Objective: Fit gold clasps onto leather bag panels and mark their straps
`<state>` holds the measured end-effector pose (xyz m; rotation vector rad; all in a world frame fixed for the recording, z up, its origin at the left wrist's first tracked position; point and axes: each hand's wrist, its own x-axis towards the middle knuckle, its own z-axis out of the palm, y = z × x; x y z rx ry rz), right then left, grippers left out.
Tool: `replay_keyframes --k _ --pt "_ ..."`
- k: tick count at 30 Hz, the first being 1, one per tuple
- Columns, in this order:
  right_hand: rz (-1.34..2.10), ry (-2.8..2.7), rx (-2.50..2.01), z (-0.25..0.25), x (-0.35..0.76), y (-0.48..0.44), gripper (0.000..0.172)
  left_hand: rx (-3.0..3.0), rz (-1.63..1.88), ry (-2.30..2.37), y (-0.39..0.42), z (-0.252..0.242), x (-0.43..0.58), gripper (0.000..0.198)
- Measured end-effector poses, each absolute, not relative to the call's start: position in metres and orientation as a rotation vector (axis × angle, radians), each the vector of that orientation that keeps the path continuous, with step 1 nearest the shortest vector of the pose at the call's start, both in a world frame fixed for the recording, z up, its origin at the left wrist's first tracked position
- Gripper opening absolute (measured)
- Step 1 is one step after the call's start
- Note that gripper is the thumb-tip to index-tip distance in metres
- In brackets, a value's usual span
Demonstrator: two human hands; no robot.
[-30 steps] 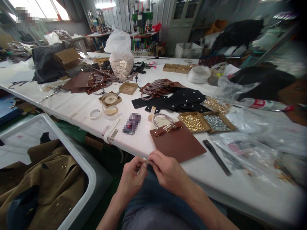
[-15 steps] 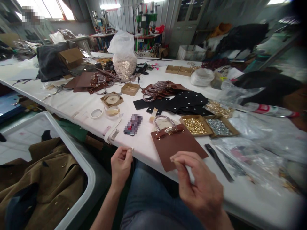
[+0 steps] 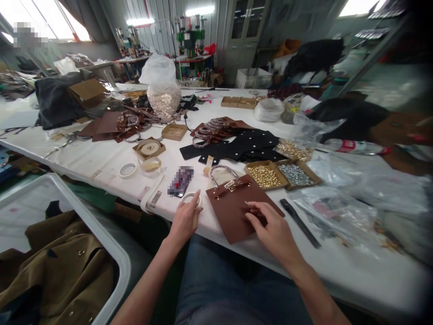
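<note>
My left hand (image 3: 185, 220) is at the table's front edge, its fingers on a small white roll of tape (image 3: 184, 198) beside a pixelated phone (image 3: 181, 181). The hand partly covers the roll. My right hand (image 3: 270, 225) hovers over or touches a brown handbag panel (image 3: 230, 214), fingers bent. A tiny pale bit shows at its fingertips, too small to name. The panel lies flat, with a strap, a metal clasp (image 3: 230, 185) and a wrapped handle (image 3: 223, 169) at its top.
Right of the panel are a black strip tool (image 3: 301, 223), boxes of gold studs (image 3: 265, 176) and silver studs (image 3: 295, 174), and plastic bags (image 3: 338, 216). Tape rolls (image 3: 127, 169) and black pieces (image 3: 253, 144) lie farther back. A bin (image 3: 123, 266) with brown pieces stands left.
My left hand has moved forward and right, and a white tape roll now shows at its fingers. My right hand has moved forward over the brown panel. The view has shifted.
</note>
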<state>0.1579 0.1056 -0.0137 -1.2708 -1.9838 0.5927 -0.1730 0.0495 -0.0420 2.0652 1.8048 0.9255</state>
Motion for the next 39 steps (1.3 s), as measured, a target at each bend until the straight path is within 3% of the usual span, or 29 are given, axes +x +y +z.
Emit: replay_keyframes --k 5,13,20,28,39 --pt "0.574 -2.060 -1.216 -0.013 0.159 0.125 0.028 2.070 0.946 1.748 0.067 -0.049 -0.170 0.063" --pt "0.574 -2.082 -1.115 -0.007 0.149 0.148 0.030 2.435 0.716 1.694 0.063 -0.030 -0.170 0.037" --pt "0.553 -2.172 -1.064 -0.019 0.148 0.159 0.029 2.097 1.040 1.345 0.074 0.012 -0.127 0.032" --pt "0.677 -2.074 -1.037 -0.009 0.146 0.160 0.042 2.121 0.938 1.390 0.106 -0.009 -0.080 0.060" --pt "0.716 -2.052 -1.051 -0.025 0.137 0.164 0.044 2.155 0.743 1.660 0.100 -0.020 -0.050 0.079"
